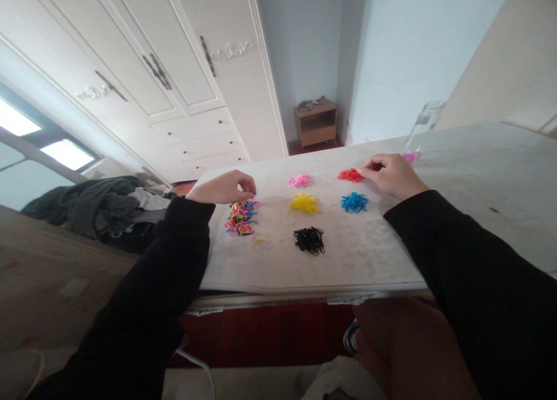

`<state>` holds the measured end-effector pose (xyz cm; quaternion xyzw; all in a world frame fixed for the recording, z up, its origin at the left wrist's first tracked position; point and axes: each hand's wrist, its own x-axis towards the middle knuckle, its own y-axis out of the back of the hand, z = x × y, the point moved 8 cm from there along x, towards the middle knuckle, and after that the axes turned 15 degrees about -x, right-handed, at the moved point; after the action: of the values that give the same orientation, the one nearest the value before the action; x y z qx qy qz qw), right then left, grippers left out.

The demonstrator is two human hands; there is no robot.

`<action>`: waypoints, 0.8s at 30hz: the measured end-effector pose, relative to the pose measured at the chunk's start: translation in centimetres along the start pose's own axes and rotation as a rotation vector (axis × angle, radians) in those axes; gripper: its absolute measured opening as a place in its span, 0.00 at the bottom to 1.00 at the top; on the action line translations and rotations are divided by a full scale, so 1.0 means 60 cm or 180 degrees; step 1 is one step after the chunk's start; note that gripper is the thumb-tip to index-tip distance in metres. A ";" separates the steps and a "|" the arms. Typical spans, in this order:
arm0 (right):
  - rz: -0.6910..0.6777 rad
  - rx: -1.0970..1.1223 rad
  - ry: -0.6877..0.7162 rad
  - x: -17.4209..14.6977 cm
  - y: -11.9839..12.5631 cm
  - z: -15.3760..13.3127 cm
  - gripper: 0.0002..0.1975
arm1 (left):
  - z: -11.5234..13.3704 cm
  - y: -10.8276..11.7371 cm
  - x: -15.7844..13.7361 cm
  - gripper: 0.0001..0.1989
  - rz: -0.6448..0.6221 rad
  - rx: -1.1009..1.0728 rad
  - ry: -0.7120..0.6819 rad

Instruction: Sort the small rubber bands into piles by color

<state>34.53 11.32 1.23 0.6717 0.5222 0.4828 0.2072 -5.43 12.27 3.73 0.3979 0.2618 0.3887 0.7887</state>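
Note:
My left hand (226,187) is over the top edge of a pile of mixed-colour small rubber bands (241,219), its fingers curled down and closed. Whatever those fingertips hold is too small to make out. At the right edge of a heap of red bands (349,175), my right hand (391,173) has thumb and finger pinched together, and I cannot make out what is in the pinch. Sorted heaps lie between the hands: pink bands (300,180), yellow bands (304,204), blue bands (354,202) and, closest to me, black bands (309,240).
A clear glass bottle (424,124) with something pink at its base stands behind my right hand on the white table (270,266). One stray yellow band (258,240) lies beside the mixed pile. Dark clothes (108,211) are heaped at left. The table's front edge is near my legs.

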 end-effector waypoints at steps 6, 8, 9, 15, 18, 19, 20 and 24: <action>-0.0072 -0.0033 -0.0059 -0.003 0.004 -0.009 0.09 | 0.008 -0.008 0.002 0.12 -0.0049 -0.0127 -0.0170; -0.0095 -0.0043 -0.0087 -0.004 0.005 -0.010 0.09 | 0.011 -0.011 0.004 0.11 -0.0018 -0.0114 -0.0193; -0.0104 -0.0038 -0.0099 -0.004 0.005 -0.011 0.09 | 0.013 -0.013 0.006 0.11 -0.0015 -0.0104 -0.0199; -0.0144 -0.0041 -0.0135 -0.005 0.005 -0.015 0.09 | 0.030 -0.026 0.009 0.08 -0.0052 -0.0234 -0.0234; -0.0150 -0.0024 -0.0166 -0.006 0.005 -0.015 0.09 | 0.028 -0.018 0.008 0.07 0.0086 -0.0247 -0.0274; -0.0162 -0.0020 -0.0175 -0.005 0.004 -0.015 0.09 | 0.026 -0.013 0.007 0.07 0.0157 -0.0249 -0.0297; -0.0174 -0.0019 -0.0183 -0.005 0.004 -0.015 0.09 | 0.023 -0.008 0.007 0.08 0.0231 -0.0256 -0.0314; -0.0232 -0.0014 -0.0197 -0.006 0.002 -0.016 0.09 | 0.012 0.005 0.004 0.08 0.0432 -0.0362 -0.0235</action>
<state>33.76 10.75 1.62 0.6665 0.5386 0.4550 0.2423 -4.87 12.28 4.36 0.3834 0.1825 0.4405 0.7910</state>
